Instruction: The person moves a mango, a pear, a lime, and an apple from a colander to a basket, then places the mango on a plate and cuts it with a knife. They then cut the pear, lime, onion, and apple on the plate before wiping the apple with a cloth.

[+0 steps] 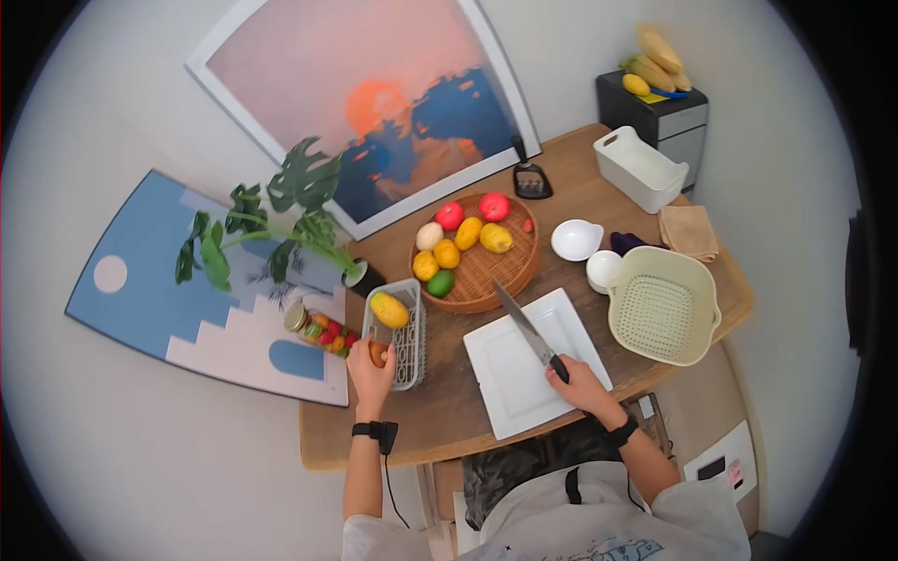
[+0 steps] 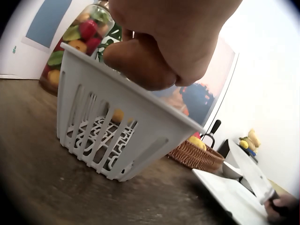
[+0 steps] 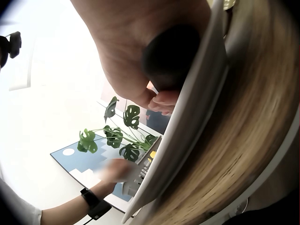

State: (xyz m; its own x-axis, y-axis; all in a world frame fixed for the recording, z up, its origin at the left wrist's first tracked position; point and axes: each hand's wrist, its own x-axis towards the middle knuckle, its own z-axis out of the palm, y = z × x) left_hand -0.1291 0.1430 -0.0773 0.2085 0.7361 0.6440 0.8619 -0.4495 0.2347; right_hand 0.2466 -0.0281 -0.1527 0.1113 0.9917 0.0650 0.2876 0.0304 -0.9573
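My left hand (image 1: 372, 369) grips a smooth brown, oblong fruit or vegetable (image 2: 140, 65) over the near end of the grey slotted basket (image 2: 117, 115); its exact kind I cannot tell. A yellow mango-like fruit (image 1: 389, 309) lies at the basket's far end. In my right hand (image 1: 580, 385) is a kitchen knife (image 1: 526, 324), held by its black handle (image 3: 171, 54). Its broad blade points away from me, over the white rectangular plate (image 1: 500, 388). The palm hides part of the handle in the right wrist view.
A round wicker basket (image 1: 486, 280) of several fruits stands behind the plate. Left of the grey basket are a jar (image 1: 318, 329) and a potted plant (image 1: 360, 276). White bowls (image 1: 576, 240), a cream colander (image 1: 662, 309), a folded cloth (image 1: 687, 232) and a white bin (image 1: 641, 168) stand right.
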